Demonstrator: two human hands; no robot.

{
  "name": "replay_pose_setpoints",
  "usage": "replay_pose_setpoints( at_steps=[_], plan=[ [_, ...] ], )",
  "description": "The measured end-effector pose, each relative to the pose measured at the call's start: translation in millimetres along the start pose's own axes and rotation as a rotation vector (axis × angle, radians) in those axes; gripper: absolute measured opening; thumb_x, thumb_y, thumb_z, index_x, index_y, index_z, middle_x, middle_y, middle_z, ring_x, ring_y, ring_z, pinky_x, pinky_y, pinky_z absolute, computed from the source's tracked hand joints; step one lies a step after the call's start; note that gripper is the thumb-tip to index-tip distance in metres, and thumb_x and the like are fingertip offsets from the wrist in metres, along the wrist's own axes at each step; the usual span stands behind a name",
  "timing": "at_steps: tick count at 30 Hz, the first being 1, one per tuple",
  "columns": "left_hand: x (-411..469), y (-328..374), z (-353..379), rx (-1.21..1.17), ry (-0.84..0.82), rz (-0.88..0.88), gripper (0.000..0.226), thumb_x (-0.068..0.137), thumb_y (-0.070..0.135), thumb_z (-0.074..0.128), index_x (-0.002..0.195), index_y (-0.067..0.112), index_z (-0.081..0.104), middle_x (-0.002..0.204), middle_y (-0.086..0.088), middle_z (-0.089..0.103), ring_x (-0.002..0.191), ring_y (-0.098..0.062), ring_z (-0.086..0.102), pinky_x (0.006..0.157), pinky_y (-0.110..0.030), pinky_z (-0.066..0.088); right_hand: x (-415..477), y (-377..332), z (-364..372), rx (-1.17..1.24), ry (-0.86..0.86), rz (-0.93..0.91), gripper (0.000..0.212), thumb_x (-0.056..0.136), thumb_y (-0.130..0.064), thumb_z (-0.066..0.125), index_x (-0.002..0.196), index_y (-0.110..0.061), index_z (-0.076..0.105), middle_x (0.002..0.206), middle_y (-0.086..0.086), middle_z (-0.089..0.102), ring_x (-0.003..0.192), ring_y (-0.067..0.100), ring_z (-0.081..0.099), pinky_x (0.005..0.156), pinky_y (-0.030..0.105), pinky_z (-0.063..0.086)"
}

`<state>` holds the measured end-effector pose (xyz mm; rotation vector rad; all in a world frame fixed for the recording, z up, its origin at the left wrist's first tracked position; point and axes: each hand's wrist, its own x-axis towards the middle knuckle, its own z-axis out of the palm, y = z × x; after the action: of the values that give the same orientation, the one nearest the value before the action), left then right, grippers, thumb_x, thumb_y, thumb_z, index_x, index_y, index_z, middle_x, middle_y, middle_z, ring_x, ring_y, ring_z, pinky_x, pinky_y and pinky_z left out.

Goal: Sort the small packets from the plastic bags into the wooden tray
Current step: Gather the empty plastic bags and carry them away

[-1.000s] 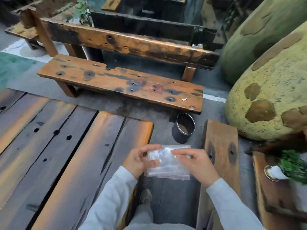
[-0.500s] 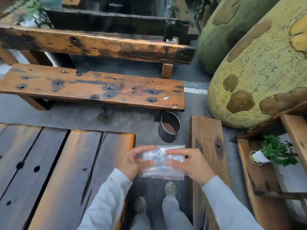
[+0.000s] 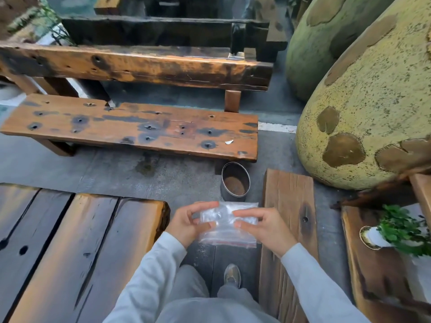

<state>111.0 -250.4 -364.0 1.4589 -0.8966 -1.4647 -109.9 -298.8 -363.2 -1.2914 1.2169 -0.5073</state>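
A clear plastic bag (image 3: 227, 226) with a red strip along its lower edge is held in the air in front of me, above the floor and my shoe. My left hand (image 3: 186, 223) pinches its left side with thumb and fingers. My right hand (image 3: 262, 226) grips its right side the same way. Pale, crumpled contents show faintly inside the bag; I cannot tell what they are. No wooden tray is in view.
A dark plank table (image 3: 77, 248) lies at my left, a narrow wooden bench (image 3: 288, 217) at my right. A metal can (image 3: 235, 183) stands on the floor ahead. Beyond it is a long bench (image 3: 130, 129). Big yellow-green boulders (image 3: 368, 108) and a potted plant (image 3: 396, 231) are at right.
The view has swung right and tilted down, so the table slid left and the plant came into view. Both hands keep holding the bag in much the same grip.
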Motion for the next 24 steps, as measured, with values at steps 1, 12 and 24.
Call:
replay_pose_setpoints(
  at_steps=[1,12,24],
  plan=[
    [5.0,-1.0,3.3,0.004,0.005,-0.01,0.05,0.074,-0.015,0.073,0.1,0.027,0.077,0.125,-0.005,0.069,0.098,-0.024,0.069,0.084,-0.041,0.058,5.5,2.4,-7.5,-0.005,-0.029,0.01,0.02,0.08,-0.021,0.086,0.097,-0.03,0.084,0.102,-0.019,0.08,0.105,0.0,0.071,0.105,0.037,0.054],
    [101.2,-3.1,-2.8,0.106,0.122,-0.238,0.042,0.066,0.002,0.085,0.102,0.019,0.077,0.089,-0.011,0.066,0.071,-0.021,0.06,0.075,-0.037,0.056,102.9,14.9,-48.9,0.052,-0.109,0.178,0.019,0.092,-0.005,0.071,0.103,-0.016,0.082,0.107,0.038,0.068,0.078,0.024,0.06,0.065,0.024,0.057],
    [313.1,-47.8,-57.3,0.508,0.149,-0.432,0.012,0.08,0.029,0.071,0.069,0.034,0.073,0.06,0.008,0.067,0.063,-0.023,0.064,0.085,-0.041,0.057,259.6,67.1,-47.0,-0.031,0.344,0.482,0.02,0.093,-0.001,0.066,0.085,-0.018,0.073,0.091,0.019,0.074,0.047,0.019,0.07,0.054,0.032,0.06]
  ],
)
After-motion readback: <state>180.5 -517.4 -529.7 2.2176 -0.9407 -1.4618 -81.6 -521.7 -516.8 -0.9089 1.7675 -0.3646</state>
